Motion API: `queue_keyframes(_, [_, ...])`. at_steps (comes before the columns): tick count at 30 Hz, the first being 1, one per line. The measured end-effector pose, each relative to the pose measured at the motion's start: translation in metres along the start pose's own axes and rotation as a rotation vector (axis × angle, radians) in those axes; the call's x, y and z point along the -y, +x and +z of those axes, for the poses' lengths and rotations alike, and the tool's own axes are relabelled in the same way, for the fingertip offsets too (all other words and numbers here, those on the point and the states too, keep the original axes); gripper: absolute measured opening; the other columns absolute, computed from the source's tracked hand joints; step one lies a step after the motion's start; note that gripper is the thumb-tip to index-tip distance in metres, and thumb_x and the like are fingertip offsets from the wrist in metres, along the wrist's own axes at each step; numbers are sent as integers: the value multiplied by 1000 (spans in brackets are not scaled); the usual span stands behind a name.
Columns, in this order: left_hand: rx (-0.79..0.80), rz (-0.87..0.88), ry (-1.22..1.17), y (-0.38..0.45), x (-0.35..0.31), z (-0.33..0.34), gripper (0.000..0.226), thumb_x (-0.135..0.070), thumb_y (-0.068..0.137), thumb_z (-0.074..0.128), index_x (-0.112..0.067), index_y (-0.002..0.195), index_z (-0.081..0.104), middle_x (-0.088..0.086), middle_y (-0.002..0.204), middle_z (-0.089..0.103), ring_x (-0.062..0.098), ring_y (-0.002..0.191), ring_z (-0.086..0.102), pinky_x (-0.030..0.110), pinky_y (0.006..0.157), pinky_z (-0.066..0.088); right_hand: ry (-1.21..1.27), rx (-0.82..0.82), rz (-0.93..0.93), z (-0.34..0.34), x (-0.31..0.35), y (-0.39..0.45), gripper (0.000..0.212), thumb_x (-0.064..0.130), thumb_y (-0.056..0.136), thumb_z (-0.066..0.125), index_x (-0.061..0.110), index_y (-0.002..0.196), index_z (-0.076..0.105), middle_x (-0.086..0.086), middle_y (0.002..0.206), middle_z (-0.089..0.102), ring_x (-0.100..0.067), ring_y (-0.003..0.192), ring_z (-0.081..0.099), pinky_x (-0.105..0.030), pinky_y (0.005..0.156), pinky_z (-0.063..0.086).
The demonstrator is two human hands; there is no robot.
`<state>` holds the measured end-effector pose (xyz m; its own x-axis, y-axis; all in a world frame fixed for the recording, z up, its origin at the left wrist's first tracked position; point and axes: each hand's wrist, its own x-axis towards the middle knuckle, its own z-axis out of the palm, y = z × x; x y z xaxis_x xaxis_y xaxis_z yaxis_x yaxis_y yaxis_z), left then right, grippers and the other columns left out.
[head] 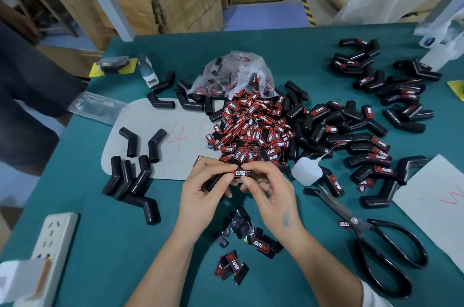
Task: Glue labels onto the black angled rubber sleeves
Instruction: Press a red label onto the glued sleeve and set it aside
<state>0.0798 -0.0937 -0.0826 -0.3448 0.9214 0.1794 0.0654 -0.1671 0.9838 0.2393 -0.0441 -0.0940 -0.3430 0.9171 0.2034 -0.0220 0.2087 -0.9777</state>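
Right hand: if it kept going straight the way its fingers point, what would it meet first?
Probably the label it already pinches on the sleeve, then the left hand fingers; depth is unclear.

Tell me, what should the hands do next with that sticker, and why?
Probably press it down flat. The left hand grips a black angled rubber sleeve, and the right hand's fingers pinch the red-and-black TAPER label lying on top of it, so firm pressing should set it.

forearms bare | right hand (270,196): dark mark on back | white sleeve (371,294) at right elbow
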Motion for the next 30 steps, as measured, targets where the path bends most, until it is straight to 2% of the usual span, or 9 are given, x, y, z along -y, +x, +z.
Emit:
queue_keyframes(2, [-5, 1, 9, -1, 1, 0, 18, -22, 95, 71, -14, 108, 81, 5, 110, 67, 26, 77, 70, 30, 61, 58, -18, -5, 8, -1, -1, 0, 17, 39, 104, 66, 44, 121, 66, 3, 108, 70, -25, 88, 74, -42, 80, 62])
queue_keyframes(5, [-29, 4, 58, -1, 2, 0, 17, -23, 94, 72, -18, 107, 83, 2, 117, 69, 27, 84, 72, 29, 61, 60, -35, -2, 35, -2, -4, 0, 13, 40, 104, 66, 43, 117, 67, 5, 103, 72, -24, 83, 74, -32, 78, 59])
queue_keyframes(8, [-35, 21, 69, 0, 3, -1, 16, -22, 95, 72, -22, 106, 83, 2, 114, 70, 26, 91, 72, 29, 68, 61, -32, 5, 24, 1, -5, 0, 19, 39, 103, 65, 44, 121, 64, 8, 105, 70, -23, 83, 73, -26, 79, 57])
queue_keyframes(11, [-27, 54, 98, 0, 3, -2, 16, -21, 96, 71, -25, 108, 82, 0, 113, 69, 27, 104, 71, 33, 78, 63, -7, 12, 12, 2, -6, 0, 24, 42, 104, 64, 44, 128, 62, 10, 112, 68, -23, 89, 74, -26, 83, 58])
queue_keyframes(17, [-1, 89, 75, 0, 2, -1, 20, -20, 93, 75, -30, 110, 81, 0, 117, 68, 27, 100, 70, 30, 71, 62, -111, 34, -42, -3, -11, 1, 20, 38, 108, 60, 46, 126, 63, 10, 117, 64, -19, 92, 74, -40, 82, 61])
queue_keyframes(23, [-21, 87, 132, 0, 5, -3, 16, -27, 93, 77, -33, 107, 81, -2, 116, 70, 31, 102, 69, 41, 68, 58, -166, 51, -103, -1, -10, 0, 23, 35, 111, 55, 52, 126, 58, 12, 112, 62, -16, 88, 73, -32, 81, 58])
queue_keyframes(26, [-26, 73, 114, 0, 5, -3, 17, -25, 93, 77, -35, 107, 80, -1, 116, 69, 30, 103, 69, 32, 65, 56, -160, 54, -91, 0, -8, 0, 22, 36, 110, 55, 53, 125, 57, 11, 111, 62, -16, 87, 73, -33, 81, 58])
queue_keyframes(30, [-38, 59, 64, -1, 3, -1, 12, -32, 93, 79, -32, 105, 81, 0, 115, 70, 31, 98, 68, 34, 63, 55, -119, 68, -49, 1, -3, 0, 21, 37, 109, 55, 52, 123, 56, 9, 109, 65, -18, 87, 73, -33, 82, 57])
